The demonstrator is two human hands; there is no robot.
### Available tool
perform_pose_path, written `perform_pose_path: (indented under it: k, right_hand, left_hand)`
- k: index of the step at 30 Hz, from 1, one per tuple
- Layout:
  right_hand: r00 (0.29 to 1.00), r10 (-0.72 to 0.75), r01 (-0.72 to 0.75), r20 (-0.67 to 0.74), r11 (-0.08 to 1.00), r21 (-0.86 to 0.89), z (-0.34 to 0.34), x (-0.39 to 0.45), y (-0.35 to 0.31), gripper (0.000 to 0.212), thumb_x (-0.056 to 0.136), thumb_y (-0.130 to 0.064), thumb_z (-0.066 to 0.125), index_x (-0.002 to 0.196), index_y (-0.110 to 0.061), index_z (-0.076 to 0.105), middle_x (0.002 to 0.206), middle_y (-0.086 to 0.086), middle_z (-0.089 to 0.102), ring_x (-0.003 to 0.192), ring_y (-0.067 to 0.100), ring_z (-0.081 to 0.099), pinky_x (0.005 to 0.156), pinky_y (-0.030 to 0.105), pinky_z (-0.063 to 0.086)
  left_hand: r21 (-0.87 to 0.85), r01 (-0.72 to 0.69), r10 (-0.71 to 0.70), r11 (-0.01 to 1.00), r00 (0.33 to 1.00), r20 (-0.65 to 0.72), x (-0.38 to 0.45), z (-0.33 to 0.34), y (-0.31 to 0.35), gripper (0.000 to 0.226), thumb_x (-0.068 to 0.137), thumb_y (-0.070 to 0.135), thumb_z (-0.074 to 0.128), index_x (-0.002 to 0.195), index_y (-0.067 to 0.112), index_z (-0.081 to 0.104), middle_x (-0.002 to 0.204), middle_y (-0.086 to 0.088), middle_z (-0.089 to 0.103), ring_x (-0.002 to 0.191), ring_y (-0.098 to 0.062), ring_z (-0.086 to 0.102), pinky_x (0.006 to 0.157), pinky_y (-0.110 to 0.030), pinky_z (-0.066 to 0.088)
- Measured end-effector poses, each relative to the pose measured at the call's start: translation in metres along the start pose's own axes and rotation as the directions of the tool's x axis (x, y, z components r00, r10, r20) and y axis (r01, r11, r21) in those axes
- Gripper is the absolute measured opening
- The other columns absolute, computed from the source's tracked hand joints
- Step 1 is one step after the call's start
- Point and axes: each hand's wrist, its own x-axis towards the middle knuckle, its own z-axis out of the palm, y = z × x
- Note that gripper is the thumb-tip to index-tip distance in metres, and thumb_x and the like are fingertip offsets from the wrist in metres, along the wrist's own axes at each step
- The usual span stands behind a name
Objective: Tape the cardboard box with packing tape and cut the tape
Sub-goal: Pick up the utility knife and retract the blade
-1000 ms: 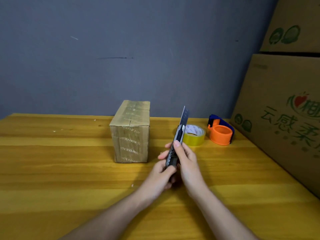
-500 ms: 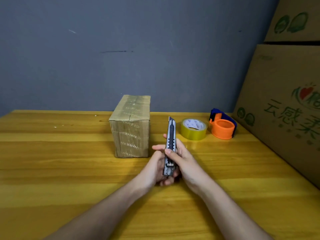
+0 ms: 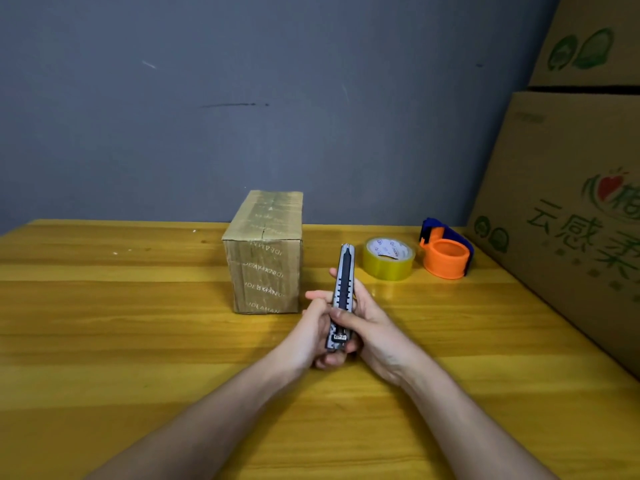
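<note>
A small cardboard box (image 3: pixel 265 252), wrapped in printed clear tape, stands upright on the wooden table (image 3: pixel 121 323). Just right of it I hold a utility knife (image 3: pixel 343 289) upright in both hands; no blade shows at its tip. My left hand (image 3: pixel 313 336) grips the lower part of the handle. My right hand (image 3: pixel 369 327) wraps it from the right, thumb on the slider near the bottom. A roll of yellowish packing tape (image 3: pixel 388 258) lies flat behind the knife.
An orange and blue tape dispenser (image 3: pixel 446 251) sits right of the roll. Large printed cardboard cartons (image 3: pixel 568 209) are stacked along the table's right side. A grey wall (image 3: pixel 277 98) stands behind the table.
A second ago the blade stuck out long from the knife; it has slid back into the handle. My hands and the knife have come a little lower and nearer to me.
</note>
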Motion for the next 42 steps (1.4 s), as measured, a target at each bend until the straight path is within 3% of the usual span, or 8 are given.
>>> perform_pose_path:
  k: [5,8,15,19,25,32,39,42]
  right_hand:
    - [1.000,0.001,-0.002,0.028,1.000,0.029,-0.009,0.005,0.009,0.061,0.085,-0.010,0.058,0.134,-0.040,0.038,0.130,0.002,0.063,0.112,0.056,0.047,0.078,0.045,0.035]
    - [0.999,0.006,-0.009,0.052,0.999,0.052,-0.010,0.006,0.011,0.060,0.083,-0.007,0.059,0.129,-0.042,0.042,0.130,0.000,0.062,0.110,0.042,0.043,0.079,0.044,0.032]
    - [1.000,0.011,-0.012,0.024,0.998,0.063,-0.007,0.000,0.001,0.061,0.084,0.003,0.058,0.132,-0.031,0.040,0.129,-0.001,0.063,0.059,0.004,0.058,0.038,0.013,0.034]
    - [1.000,0.010,-0.011,0.001,0.988,0.151,-0.011,0.001,0.001,0.070,0.079,-0.006,0.066,0.139,-0.029,0.038,0.130,0.002,0.062,0.106,0.053,0.054,0.066,0.027,0.052]
    - [0.994,0.064,-0.047,-0.091,0.983,0.178,-0.011,-0.005,-0.009,0.039,0.091,-0.012,0.050,0.127,-0.026,0.053,0.120,0.003,0.069,0.080,0.022,0.072,0.043,0.024,0.052]
    - [0.935,-0.095,0.046,-0.341,0.988,-0.149,-0.006,0.004,0.001,0.013,0.093,-0.010,0.053,0.092,-0.015,0.065,0.087,0.006,0.068,0.078,0.021,0.062,0.066,0.029,0.051]
    - [0.837,-0.258,0.075,-0.482,0.927,-0.367,-0.020,0.018,0.003,0.010,0.089,-0.007,0.058,0.091,-0.002,0.067,0.085,0.005,0.067,0.080,0.012,0.058,0.072,0.020,0.046]
    - [0.818,-0.259,0.034,-0.514,0.913,-0.407,-0.025,0.027,0.006,0.009,0.086,-0.008,0.062,0.091,-0.003,0.068,0.081,0.010,0.067,0.076,0.017,0.058,0.071,0.028,0.046]
  left_hand:
    - [0.021,0.032,-0.032,0.999,0.999,0.022,-0.001,-0.002,0.002,0.042,0.094,0.035,0.009,0.091,0.017,0.046,0.058,0.001,0.047,0.038,-0.008,0.031,0.042,-0.024,0.016]
    - [0.002,0.044,-0.044,0.999,0.998,0.036,-0.001,-0.003,0.002,0.043,0.094,0.033,0.008,0.089,0.017,0.048,0.059,0.000,0.049,0.038,-0.007,0.031,0.041,-0.023,0.015]
    - [-0.073,0.025,-0.016,0.997,0.992,0.127,-0.003,-0.009,0.003,0.035,0.093,0.026,0.017,0.095,0.017,0.051,0.068,-0.004,0.055,0.042,-0.009,0.033,0.043,-0.023,0.018]
    - [-0.193,-0.042,0.070,0.980,0.988,0.141,-0.003,-0.014,0.000,0.029,0.082,0.017,0.040,0.109,0.013,0.049,0.081,-0.007,0.066,0.050,-0.012,0.048,0.043,-0.018,0.031]
    - [-0.148,-0.066,0.075,0.987,0.995,0.059,-0.002,-0.011,-0.002,0.035,0.091,0.001,0.050,0.126,0.009,0.045,0.093,-0.002,0.072,0.065,-0.013,0.070,0.050,-0.016,0.046]
    - [-0.162,-0.123,0.102,0.979,0.986,-0.134,0.004,-0.006,-0.007,0.031,0.092,-0.002,0.048,0.114,0.016,0.037,0.081,-0.003,0.068,0.068,-0.019,0.073,0.048,-0.024,0.056]
    - [0.627,-0.119,0.398,0.770,0.857,-0.326,0.020,0.000,-0.016,0.044,0.079,0.006,0.067,0.120,0.018,0.053,0.102,0.007,0.052,0.102,-0.021,0.060,0.088,-0.039,0.053]
    - [0.681,-0.005,0.403,0.732,0.810,-0.427,0.026,0.004,-0.011,0.044,0.079,0.013,0.067,0.122,0.016,0.057,0.099,0.004,0.050,0.100,-0.024,0.060,0.093,-0.037,0.048]
